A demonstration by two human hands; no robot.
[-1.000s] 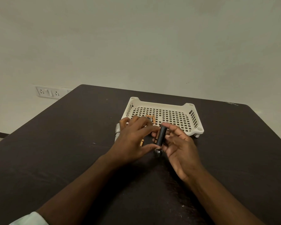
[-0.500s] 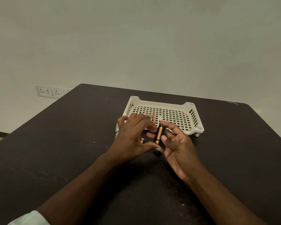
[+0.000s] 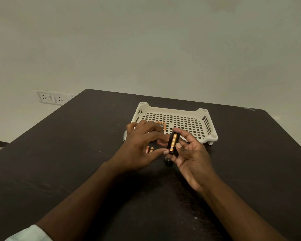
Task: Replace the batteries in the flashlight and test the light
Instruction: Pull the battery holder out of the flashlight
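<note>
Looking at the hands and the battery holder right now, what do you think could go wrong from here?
1. The right hand grips the battery holder only with its fingertips, above the table; pressure from the left hand might knock it loose.
2. Loose batteries lie on the table beside those in the tray; used and fresh ones could get mixed.
3. The dark part under the right hand could be nudged and roll.
</note>
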